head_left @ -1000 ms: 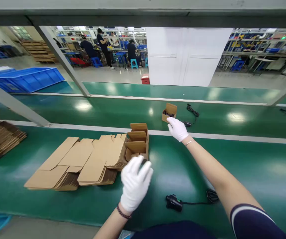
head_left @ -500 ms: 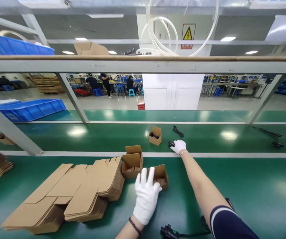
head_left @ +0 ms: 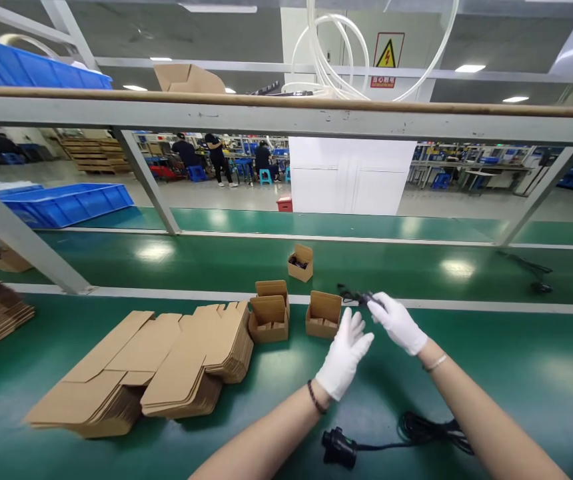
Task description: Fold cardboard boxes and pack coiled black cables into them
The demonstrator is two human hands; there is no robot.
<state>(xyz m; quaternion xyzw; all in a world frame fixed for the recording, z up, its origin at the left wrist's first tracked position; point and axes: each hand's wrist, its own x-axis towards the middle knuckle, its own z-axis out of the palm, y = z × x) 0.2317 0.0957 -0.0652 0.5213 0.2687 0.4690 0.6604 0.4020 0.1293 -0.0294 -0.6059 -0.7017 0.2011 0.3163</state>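
1. Black cable bundle [head_left: 354,295] is just right of the rightmost carton [head_left: 320,329], long axis roughly sideways.
2. Right hand [head_left: 397,323], farther right of that carton, is pinching the bundle's right end.
3. Left hand [head_left: 345,353] is nearer the carton, fingers spread, nothing gripped afaict.

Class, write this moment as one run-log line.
right hand: holding black cable | left hand: open, nothing held | nearest box: open, upright
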